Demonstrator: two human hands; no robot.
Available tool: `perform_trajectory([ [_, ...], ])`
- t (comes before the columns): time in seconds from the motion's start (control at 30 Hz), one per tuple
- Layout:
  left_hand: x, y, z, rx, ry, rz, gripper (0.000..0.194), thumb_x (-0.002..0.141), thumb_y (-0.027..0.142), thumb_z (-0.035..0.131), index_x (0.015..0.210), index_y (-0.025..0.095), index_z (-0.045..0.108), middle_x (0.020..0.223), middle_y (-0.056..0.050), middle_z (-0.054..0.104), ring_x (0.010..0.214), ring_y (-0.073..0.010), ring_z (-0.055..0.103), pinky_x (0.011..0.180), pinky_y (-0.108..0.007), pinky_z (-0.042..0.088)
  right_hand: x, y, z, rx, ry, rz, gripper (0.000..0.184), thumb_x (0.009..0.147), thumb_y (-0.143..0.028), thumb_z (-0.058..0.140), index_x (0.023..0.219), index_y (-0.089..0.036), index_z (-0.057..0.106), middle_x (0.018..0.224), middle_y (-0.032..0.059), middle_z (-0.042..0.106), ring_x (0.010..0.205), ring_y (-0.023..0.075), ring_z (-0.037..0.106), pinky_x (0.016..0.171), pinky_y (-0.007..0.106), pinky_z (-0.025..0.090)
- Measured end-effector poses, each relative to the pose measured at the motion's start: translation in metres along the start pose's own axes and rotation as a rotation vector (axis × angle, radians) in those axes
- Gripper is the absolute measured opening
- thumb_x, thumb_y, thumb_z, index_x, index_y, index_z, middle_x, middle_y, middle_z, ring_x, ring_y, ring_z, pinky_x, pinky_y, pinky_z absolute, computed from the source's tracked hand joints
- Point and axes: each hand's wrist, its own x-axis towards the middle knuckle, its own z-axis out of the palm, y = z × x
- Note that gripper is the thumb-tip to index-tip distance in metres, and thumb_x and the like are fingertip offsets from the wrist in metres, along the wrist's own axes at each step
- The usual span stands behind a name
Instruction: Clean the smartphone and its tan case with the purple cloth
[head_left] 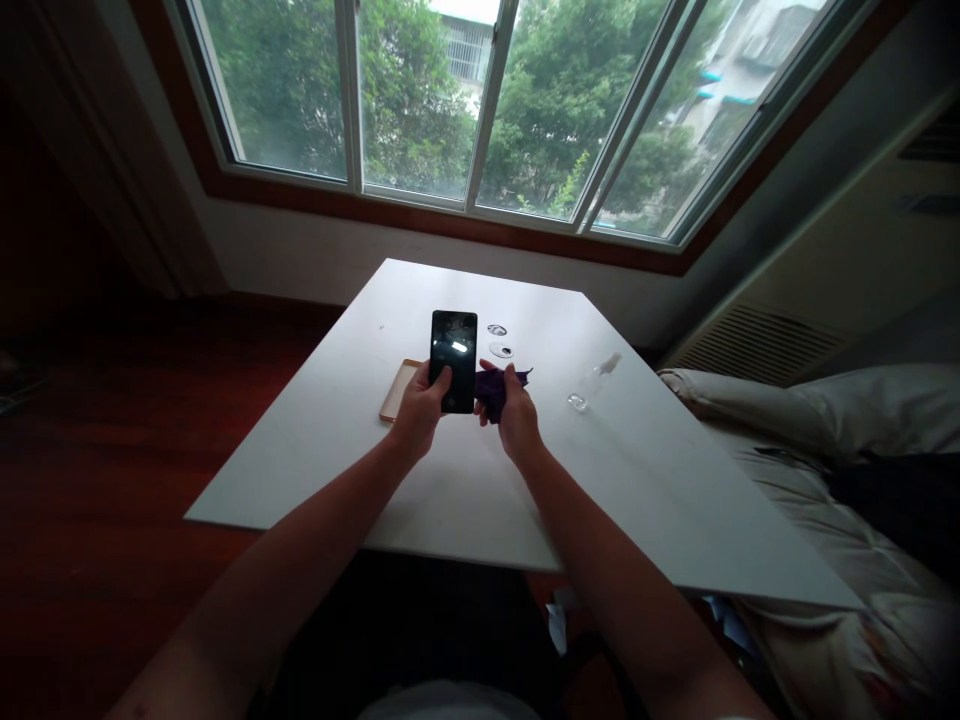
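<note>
We saw the left hand (420, 408) gripping a black phone (454, 360) upright above the white table (360, 440), thumb on the screen. The right hand (516, 412) was clenched around a dark purple cloth (495, 388) just beside the phone's right edge. A tan phone case (395, 390) lay flat on the table left of the phone. Two small round stickers (499, 340) and a clear film scrap (577, 402) sat nearby.
</note>
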Motion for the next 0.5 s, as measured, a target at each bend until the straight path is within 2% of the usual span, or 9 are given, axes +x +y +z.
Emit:
perform_trajectory([
  [0.1, 0.000, -0.002, -0.001, 0.032, -0.015, -0.001, 0.041, 0.084, 0.049, 0.079, 0.108, 0.019, 0.064, 0.083, -0.002, 0.065, 0.064, -0.0141, 0.060, 0.061, -0.029, 0.054, -0.002, 0.008, 0.005, -0.128, -0.094, 0.038, 0.065, 0.090, -0.073, 0.057, 0.115, -0.015, 0.073, 0.067, 0.0039, 0.071, 0.047, 0.0143, 0.059, 0.040, 0.025, 0.044],
  [0.17, 0.000, -0.004, -0.002, 0.064, -0.003, -0.004, 0.040, 0.084, 0.050, 0.078, 0.106, 0.019, 0.064, 0.080, -0.001, 0.063, 0.060, -0.0126, 0.056, 0.057, -0.028, 0.051, -0.001, 0.015, 0.006, -0.166, -0.175, 0.048, 0.061, 0.088, -0.069, 0.063, 0.113, -0.014, 0.072, 0.076, 0.0062, 0.074, 0.056, 0.0167, 0.065, 0.042, 0.026, 0.049],
  [0.3, 0.003, -0.006, -0.004, 0.072, 0.040, 0.001, 0.040, 0.083, 0.047, 0.079, 0.109, 0.020, 0.066, 0.094, -0.004, 0.069, 0.078, -0.0162, 0.064, 0.072, -0.030, 0.055, 0.003, 0.027, 0.004, -0.103, -0.273, 0.037, 0.053, 0.084, -0.060, 0.074, 0.117, -0.018, 0.068, 0.101, 0.0085, 0.076, 0.086, 0.0229, 0.073, 0.057, 0.032, 0.062],
  [0.37, 0.003, -0.007, -0.006, 0.071, 0.043, 0.009, 0.039, 0.083, 0.047, 0.079, 0.108, 0.020, 0.066, 0.097, -0.004, 0.069, 0.085, -0.0174, 0.065, 0.078, -0.030, 0.055, 0.003, 0.029, 0.003, -0.064, -0.310, 0.040, 0.050, 0.082, -0.056, 0.077, 0.114, -0.018, 0.069, 0.104, 0.0083, 0.076, 0.090, 0.0235, 0.073, 0.066, 0.035, 0.065],
  [0.5, 0.004, -0.011, -0.006, 0.074, 0.031, 0.012, 0.038, 0.084, 0.047, 0.078, 0.107, 0.020, 0.065, 0.093, -0.003, 0.068, 0.084, -0.0168, 0.065, 0.077, -0.029, 0.055, 0.001, 0.026, 0.001, -0.005, -0.330, 0.051, 0.049, 0.080, -0.052, 0.079, 0.116, -0.021, 0.067, 0.107, 0.0064, 0.075, 0.094, 0.0243, 0.073, 0.078, 0.041, 0.064],
])
